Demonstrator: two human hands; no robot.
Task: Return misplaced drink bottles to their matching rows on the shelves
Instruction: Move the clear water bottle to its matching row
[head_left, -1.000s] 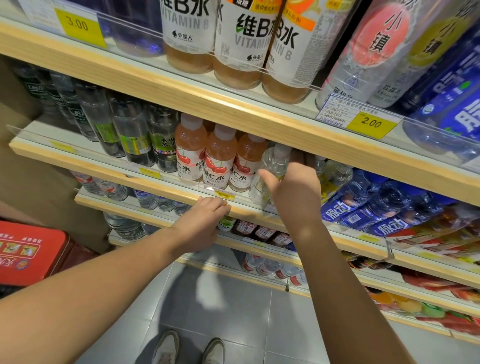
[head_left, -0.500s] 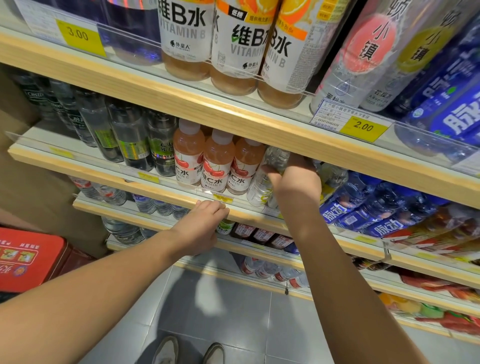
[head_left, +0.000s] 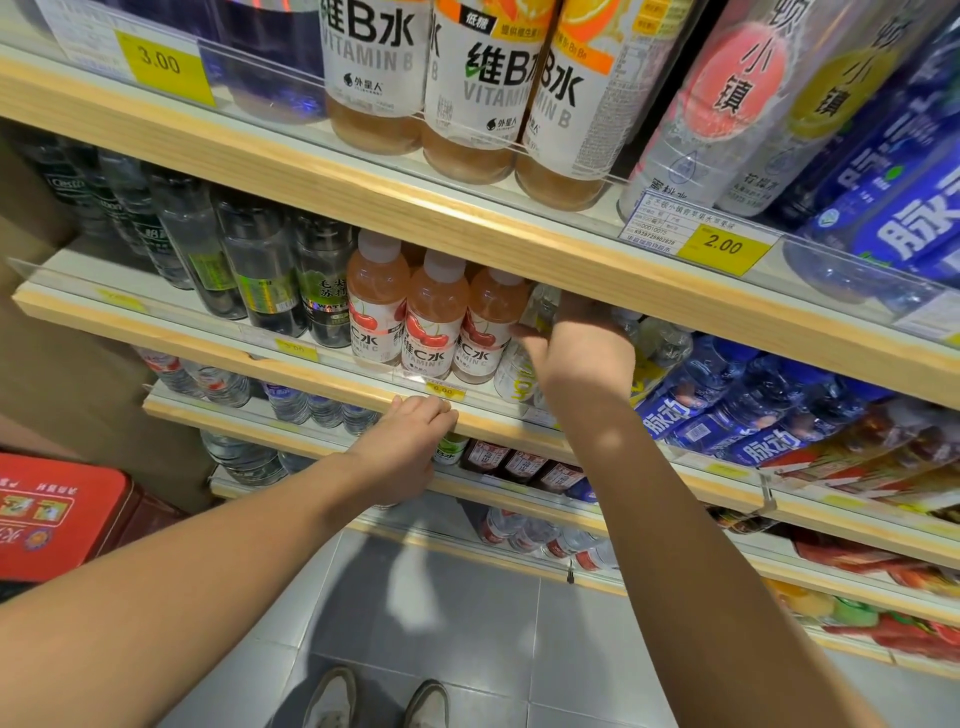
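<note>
1. Wooden-fronted store shelves fill the view. Below them is a grey tiled floor (head_left: 467, 623), with a pair of shoes (head_left: 332, 696) at the bottom edge.
2. A red box (head_left: 57, 514) sits low on the left, beside the shelving.
3. On the top shelf (head_left: 363, 208), large Vitamin B bottles (head_left: 467, 104) stand behind a clear lip that carries yellow price tags.
4. The second shelf holds, from left to right, dark bottles (head_left: 260, 270), three cherry-label bottles (head_left: 431, 322), and farther right a row of blue-label bottles (head_left: 727, 410).
5. The clear bottle (head_left: 517, 376), with yellow lettering, stands just right of the cherry-label bottles and touches the nearest one.
6. The right hand (head_left: 584, 353) reaches in under the top shelf and grips the clear bottle. Its thumb is on the bottle's left side, and its fingers are hidden behind the bottle and the shelf above.
7. The left hand (head_left: 405, 447) holds the second shelf's front rail (head_left: 208, 343) with bent fingers hooked over the edge, just beside the small 6.00 tag (head_left: 442, 389).
8. There is little headroom: the bottle caps sit close under the shelf above, and the rows on either side of the right hand are tightly packed.
9. The lower shelves step outward toward the person, which leaves open floor between the shoes and the bottom rail.
</note>
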